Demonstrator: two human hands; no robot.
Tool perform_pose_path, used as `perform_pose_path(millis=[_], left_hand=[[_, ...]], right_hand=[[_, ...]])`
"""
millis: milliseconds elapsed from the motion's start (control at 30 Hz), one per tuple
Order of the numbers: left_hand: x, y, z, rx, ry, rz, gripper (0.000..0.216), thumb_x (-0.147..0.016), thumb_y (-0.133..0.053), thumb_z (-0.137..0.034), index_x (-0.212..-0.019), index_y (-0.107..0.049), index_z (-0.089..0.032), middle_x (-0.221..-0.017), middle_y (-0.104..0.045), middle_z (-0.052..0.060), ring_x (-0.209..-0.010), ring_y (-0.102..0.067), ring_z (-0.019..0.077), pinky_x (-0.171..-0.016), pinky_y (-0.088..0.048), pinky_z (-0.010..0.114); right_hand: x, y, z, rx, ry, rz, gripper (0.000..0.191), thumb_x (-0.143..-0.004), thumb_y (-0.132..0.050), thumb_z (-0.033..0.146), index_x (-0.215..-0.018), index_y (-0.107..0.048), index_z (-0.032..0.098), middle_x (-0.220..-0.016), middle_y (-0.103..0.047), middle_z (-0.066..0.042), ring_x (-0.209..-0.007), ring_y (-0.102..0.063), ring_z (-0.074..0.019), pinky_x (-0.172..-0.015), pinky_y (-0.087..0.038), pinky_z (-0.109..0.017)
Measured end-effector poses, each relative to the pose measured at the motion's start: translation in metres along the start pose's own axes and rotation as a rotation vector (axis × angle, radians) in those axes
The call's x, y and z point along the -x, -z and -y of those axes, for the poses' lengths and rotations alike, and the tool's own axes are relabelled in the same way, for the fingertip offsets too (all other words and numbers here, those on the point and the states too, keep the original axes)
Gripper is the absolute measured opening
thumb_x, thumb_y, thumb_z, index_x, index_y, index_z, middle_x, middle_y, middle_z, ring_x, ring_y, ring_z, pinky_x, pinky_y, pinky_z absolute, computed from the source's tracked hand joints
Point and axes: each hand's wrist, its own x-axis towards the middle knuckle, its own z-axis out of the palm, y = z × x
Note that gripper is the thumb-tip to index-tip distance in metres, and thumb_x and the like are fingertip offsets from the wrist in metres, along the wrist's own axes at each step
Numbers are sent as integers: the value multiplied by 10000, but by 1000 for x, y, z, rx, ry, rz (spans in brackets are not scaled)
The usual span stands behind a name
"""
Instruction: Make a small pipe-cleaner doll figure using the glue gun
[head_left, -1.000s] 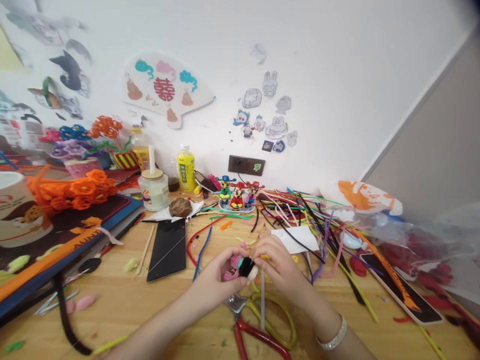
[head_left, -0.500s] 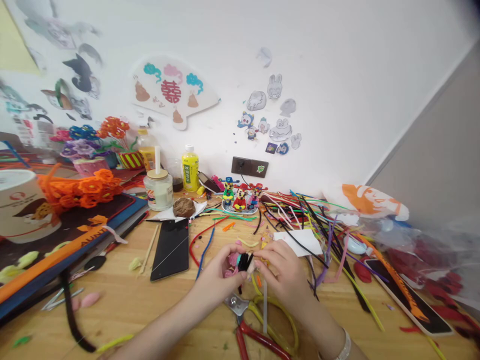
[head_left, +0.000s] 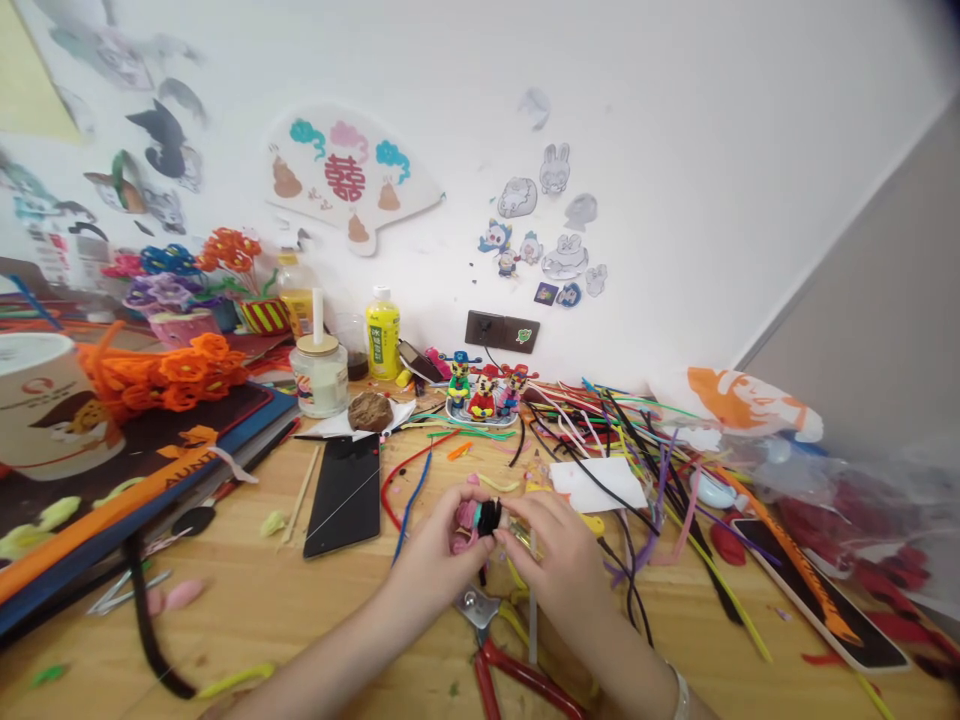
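A small fuzzy pipe-cleaner figure (head_left: pixel 489 517), pink and teal with a black band and a pale right end, is held above the middle of the table. My left hand (head_left: pixel 439 545) grips its pink side, thumb below and fingers behind. At the pale end, my right hand (head_left: pixel 559 550) pinches with thumb and forefinger, and the fingertips partly hide what they hold. Red-handled pliers (head_left: pixel 484 620) lie beneath the hands. A yellow loop handle (head_left: pixel 517 625) beside them is mostly covered by my right forearm.
Three finished-looking figures stand on a small tray (head_left: pixel 487 418) at the back. Loose pipe cleaners (head_left: pixel 637 430) spread across the right. A dark phone (head_left: pixel 343 497) lies left of my hands, near a jar (head_left: pixel 321 375) and a yellow bottle (head_left: pixel 383 338). A paper cup (head_left: pixel 56 405) stands far left.
My right hand has shifted slightly and now covers more of the yellow loop handle. The black band on the figure looks more compact. The camera view has moved a little.
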Motion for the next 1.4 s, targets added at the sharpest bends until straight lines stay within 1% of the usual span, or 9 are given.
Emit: perform_pose_path(millis=[200,367,500,700,867,1033,1200,1400], left_hand=[[1,0,1,-41,-29,10,237,-664,-546,-166,-889,-475,-182,-842,-535,12,-752,-526,145,-621,-432,235],[1,-1,5,-65,-67,11,225,-678,-534,-144,-892,-475,-182,-854,-539,16,-770,-528,144,-653,-432,240],[2,-1,6,-41,-79,18,228,-685,-526,-134,-899,-467,-187,-866,-542,18,-783,-533,145,-679,-436,248],[2,-1,2,-13,-65,13,233,-664,-531,-122,-880,-470,-183,-841,-543,15,-774,-538,145,-669,-441,244],[2,-2,3,-17,-76,0,251,-642,-529,-93,-870,-485,-187,-833,-554,9,-775,-543,146,-663,-445,239],[3,-2,3,-43,-80,-14,258,-639,-520,-78,-868,-486,-192,-842,-554,6,-798,-545,145,-695,-444,243],[2,-1,4,-56,-82,-15,250,-650,-519,-95,-876,-481,-195,-838,-556,8,-776,-549,146,-674,-447,246],[1,0,10,-100,-104,-13,253,-659,-515,-95,-888,-484,-198,-839,-554,14,-759,-550,151,-647,-450,250]], right_hand=[[-1,0,0,20,24,-4,143,-774,-536,211,-912,-567,192,-815,-591,-56,-783,-524,-201,-709,-421,-347],[-3,3,3,7,22,-12,119,-764,-536,189,-880,-560,182,-808,-587,-42,-780,-519,-190,-721,-415,-344],[-4,4,3,-6,28,5,118,-755,-534,167,-872,-550,180,-805,-581,-40,-776,-508,-190,-718,-411,-342],[-5,4,1,-12,44,9,117,-733,-527,159,-849,-537,178,-790,-565,-42,-768,-499,-189,-684,-414,-326],[-5,5,2,62,59,19,119,-716,-542,161,-835,-537,172,-784,-552,-47,-757,-487,-198,-662,-411,-332],[-4,4,4,110,79,-22,138,-727,-530,174,-864,-545,168,-814,-542,-60,-786,-489,-202,-667,-421,-332],[-3,3,6,134,109,-55,126,-747,-513,165,-869,-543,157,-806,-546,-64,-771,-488,-198,-657,-424,-332],[-3,3,6,207,171,-17,126,-752,-515,167,-873,-545,147,-802,-563,-71,-777,-470,-217,-680,-412,-360]])
